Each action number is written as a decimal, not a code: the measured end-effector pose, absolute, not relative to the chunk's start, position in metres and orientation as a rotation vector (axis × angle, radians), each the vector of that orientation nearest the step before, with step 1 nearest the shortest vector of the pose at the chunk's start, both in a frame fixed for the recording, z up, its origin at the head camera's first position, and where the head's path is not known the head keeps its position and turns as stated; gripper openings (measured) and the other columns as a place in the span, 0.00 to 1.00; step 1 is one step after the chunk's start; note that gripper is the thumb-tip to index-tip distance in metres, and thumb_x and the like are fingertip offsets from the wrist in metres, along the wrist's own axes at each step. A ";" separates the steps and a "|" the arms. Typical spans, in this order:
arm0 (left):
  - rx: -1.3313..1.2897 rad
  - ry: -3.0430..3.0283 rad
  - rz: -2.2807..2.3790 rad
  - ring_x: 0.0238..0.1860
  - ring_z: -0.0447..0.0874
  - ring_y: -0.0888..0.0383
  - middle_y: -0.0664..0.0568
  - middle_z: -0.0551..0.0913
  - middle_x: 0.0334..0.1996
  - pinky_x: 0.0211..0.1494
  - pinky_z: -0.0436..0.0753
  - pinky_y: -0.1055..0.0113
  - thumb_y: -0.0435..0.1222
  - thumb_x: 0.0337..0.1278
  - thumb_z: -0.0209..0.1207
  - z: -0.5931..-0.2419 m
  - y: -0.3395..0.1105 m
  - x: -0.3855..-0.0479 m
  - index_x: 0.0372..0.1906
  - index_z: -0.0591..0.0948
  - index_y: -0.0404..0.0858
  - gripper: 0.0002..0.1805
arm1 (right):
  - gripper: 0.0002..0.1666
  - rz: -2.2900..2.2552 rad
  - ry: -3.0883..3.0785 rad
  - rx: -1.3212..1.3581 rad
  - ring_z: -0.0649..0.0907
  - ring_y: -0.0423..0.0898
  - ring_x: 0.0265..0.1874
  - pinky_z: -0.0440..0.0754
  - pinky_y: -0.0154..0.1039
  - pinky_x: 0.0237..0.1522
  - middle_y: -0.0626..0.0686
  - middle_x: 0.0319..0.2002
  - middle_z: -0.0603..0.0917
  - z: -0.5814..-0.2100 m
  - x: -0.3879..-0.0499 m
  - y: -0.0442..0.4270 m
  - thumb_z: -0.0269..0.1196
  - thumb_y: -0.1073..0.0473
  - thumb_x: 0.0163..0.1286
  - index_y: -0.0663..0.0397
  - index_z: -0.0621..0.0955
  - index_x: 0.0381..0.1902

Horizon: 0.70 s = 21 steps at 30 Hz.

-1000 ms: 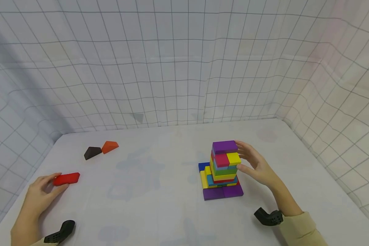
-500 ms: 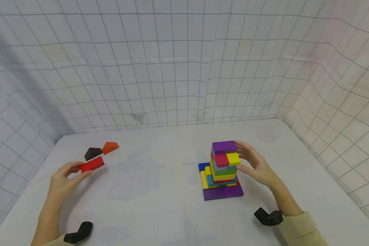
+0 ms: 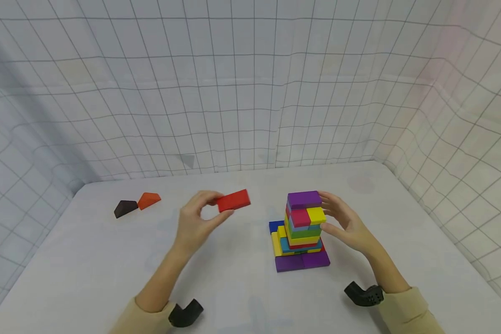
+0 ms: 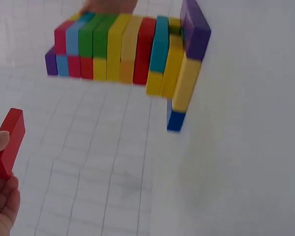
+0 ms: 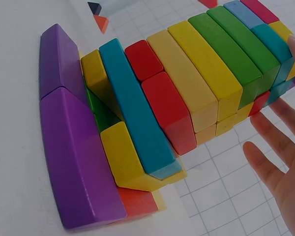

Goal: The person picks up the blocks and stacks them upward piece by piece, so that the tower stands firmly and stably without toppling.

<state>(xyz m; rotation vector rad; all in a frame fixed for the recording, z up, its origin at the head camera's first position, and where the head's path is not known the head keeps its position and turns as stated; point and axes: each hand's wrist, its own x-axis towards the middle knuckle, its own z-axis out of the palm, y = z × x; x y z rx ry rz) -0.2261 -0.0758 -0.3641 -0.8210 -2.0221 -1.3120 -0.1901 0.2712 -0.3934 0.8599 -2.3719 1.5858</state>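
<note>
My left hand (image 3: 195, 223) pinches a red block (image 3: 234, 200) between thumb and fingers, up off the table and left of the tower. In the left wrist view the same red block (image 4: 11, 142) is at the left edge. A tower of many-coloured blocks (image 3: 302, 234) stands on a wider base, with a purple block (image 3: 304, 200) on top. Beside its upper right side is my right hand (image 3: 347, 225), fingers spread and fairly straight. In the right wrist view the fingertips lie close along the upper blocks; whether all of them touch is unclear.
A black block (image 3: 125, 208) and an orange block (image 3: 149, 200), both angular, lie at the back left of the white table (image 3: 217, 297). Grid-patterned white sheeting (image 3: 234, 102) surrounds the table's back and sides.
My left hand has lifted the red block from the table's left side and carried it right, towards the tower. The right hand and the tower stay in place.
</note>
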 end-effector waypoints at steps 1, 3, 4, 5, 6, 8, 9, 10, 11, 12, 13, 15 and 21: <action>-0.841 -2.026 -1.313 0.36 0.76 0.56 0.48 0.81 0.34 0.41 0.78 0.71 0.25 0.33 0.71 -0.366 -0.066 -0.226 0.38 0.81 0.32 0.19 | 0.40 1.584 -2.373 0.857 0.68 0.38 0.60 0.67 0.30 0.58 0.44 0.64 0.63 -0.394 -0.190 0.271 0.57 0.75 0.58 0.61 0.57 0.67; -0.892 -2.022 -1.321 0.37 0.76 0.57 0.50 0.81 0.36 0.41 0.79 0.68 0.29 0.37 0.71 -0.368 -0.048 -0.225 0.39 0.81 0.34 0.18 | 0.40 1.581 -2.370 0.861 0.68 0.39 0.60 0.67 0.31 0.58 0.45 0.65 0.63 -0.394 -0.190 0.271 0.56 0.75 0.58 0.61 0.56 0.67; -0.915 -2.023 -1.333 0.38 0.76 0.58 0.50 0.81 0.36 0.41 0.79 0.67 0.30 0.38 0.70 -0.367 -0.040 -0.224 0.40 0.81 0.34 0.18 | 0.40 1.579 -2.365 0.867 0.68 0.39 0.60 0.67 0.31 0.58 0.46 0.65 0.63 -0.394 -0.190 0.271 0.56 0.75 0.58 0.61 0.57 0.67; -0.938 -2.023 -1.344 0.38 0.76 0.58 0.50 0.81 0.37 0.41 0.79 0.66 0.31 0.39 0.70 -0.366 -0.032 -0.222 0.40 0.81 0.35 0.18 | 0.40 1.580 -2.360 0.874 0.68 0.39 0.60 0.67 0.31 0.58 0.46 0.65 0.63 -0.394 -0.190 0.271 0.56 0.75 0.58 0.62 0.56 0.67; -0.963 -2.017 -1.360 0.39 0.76 0.58 0.50 0.80 0.37 0.41 0.79 0.66 0.32 0.40 0.70 -0.365 -0.024 -0.219 0.40 0.80 0.35 0.17 | 0.40 1.584 -2.355 0.881 0.68 0.40 0.60 0.67 0.31 0.58 0.47 0.65 0.63 -0.394 -0.191 0.271 0.56 0.75 0.58 0.62 0.56 0.67; -1.009 -2.004 -1.394 0.39 0.75 0.58 0.50 0.80 0.38 0.42 0.79 0.67 0.33 0.41 0.69 -0.362 -0.011 -0.215 0.40 0.80 0.34 0.17 | 0.40 1.587 -2.350 0.893 0.68 0.40 0.60 0.67 0.30 0.58 0.47 0.65 0.63 -0.393 -0.191 0.271 0.56 0.75 0.59 0.62 0.56 0.68; -1.024 -2.006 -1.410 0.40 0.75 0.59 0.50 0.80 0.38 0.43 0.79 0.67 0.33 0.41 0.70 -0.361 -0.006 -0.213 0.40 0.80 0.35 0.17 | 0.40 1.587 -2.347 0.898 0.68 0.40 0.60 0.67 0.30 0.58 0.47 0.65 0.63 -0.393 -0.191 0.271 0.56 0.75 0.59 0.62 0.56 0.67; -1.043 -2.006 -1.421 0.41 0.75 0.59 0.50 0.79 0.38 0.44 0.79 0.68 0.33 0.41 0.69 -0.361 0.000 -0.211 0.40 0.80 0.35 0.17 | 0.40 1.589 -2.344 0.901 0.68 0.40 0.60 0.67 0.30 0.58 0.47 0.65 0.63 -0.393 -0.191 0.271 0.56 0.75 0.59 0.63 0.56 0.67; -1.059 -2.005 -1.420 0.41 0.75 0.59 0.50 0.79 0.39 0.44 0.79 0.69 0.33 0.41 0.69 -0.360 0.005 -0.210 0.40 0.80 0.34 0.17 | 0.40 1.589 -2.346 0.902 0.68 0.40 0.60 0.67 0.30 0.58 0.46 0.65 0.63 -0.393 -0.191 0.271 0.56 0.75 0.59 0.63 0.56 0.67; -1.074 -2.006 -1.416 0.42 0.75 0.58 0.49 0.79 0.39 0.45 0.79 0.69 0.33 0.41 0.69 -0.360 0.009 -0.209 0.40 0.80 0.34 0.17 | 0.40 1.587 -2.344 0.905 0.68 0.40 0.60 0.67 0.30 0.58 0.46 0.65 0.63 -0.393 -0.191 0.271 0.56 0.75 0.59 0.63 0.56 0.67; -1.088 -2.007 -1.405 0.42 0.75 0.58 0.49 0.78 0.39 0.46 0.78 0.70 0.33 0.41 0.69 -0.360 0.013 -0.207 0.41 0.80 0.34 0.17 | 0.40 1.578 -2.342 0.912 0.68 0.40 0.60 0.67 0.30 0.58 0.46 0.65 0.63 -0.392 -0.191 0.271 0.56 0.75 0.59 0.64 0.56 0.67; -1.111 -2.008 -1.366 0.44 0.74 0.57 0.49 0.78 0.39 0.47 0.78 0.71 0.34 0.41 0.69 -0.361 0.020 -0.206 0.41 0.80 0.33 0.18 | 0.40 1.573 -2.339 0.918 0.68 0.40 0.60 0.67 0.31 0.58 0.46 0.65 0.63 -0.392 -0.191 0.271 0.56 0.76 0.58 0.64 0.56 0.67; -1.104 -2.033 -1.235 0.44 0.71 0.56 0.48 0.76 0.38 0.44 0.78 0.72 0.36 0.40 0.70 -0.365 0.033 -0.202 0.40 0.80 0.33 0.19 | 0.40 1.582 -2.322 0.952 0.68 0.41 0.60 0.67 0.31 0.58 0.47 0.64 0.65 -0.392 -0.191 0.271 0.56 0.75 0.59 0.64 0.55 0.67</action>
